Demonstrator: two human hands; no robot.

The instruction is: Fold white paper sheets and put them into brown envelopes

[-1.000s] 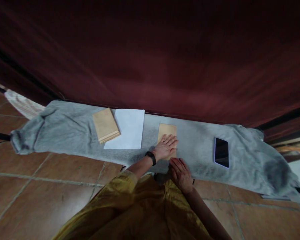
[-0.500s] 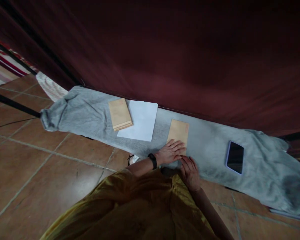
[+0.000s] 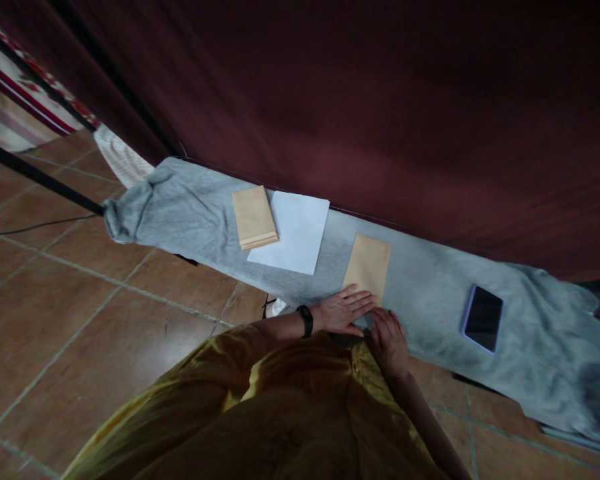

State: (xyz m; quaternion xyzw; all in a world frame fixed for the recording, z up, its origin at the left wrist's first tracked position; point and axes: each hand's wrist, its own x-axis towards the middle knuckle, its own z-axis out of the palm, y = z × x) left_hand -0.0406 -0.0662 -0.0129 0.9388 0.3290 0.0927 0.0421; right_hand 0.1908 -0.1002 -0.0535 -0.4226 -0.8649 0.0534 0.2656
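Observation:
A brown paper envelope lies on the grey cloth in front of me, its near end covered by my hands. My left hand, with a black band on the wrist, rests flat across the envelope's lower part, fingers stretched to the right. Close beside it, my right hand lies at the envelope's near right corner with fingers extended and slightly bent; its thumb is hidden. Further left, a stack of brown envelopes overlaps the left side of some white paper.
A phone with a purple edge lies to the right on the grey cloth, which covers a long narrow surface. Behind it hangs a dark red curtain. A black bar stands at the left, above the tiled floor.
The view has shifted, so the things on the cloth appear further right. My left hand has drawn slightly towards my body along the envelope. My right hand stays by the near corner.

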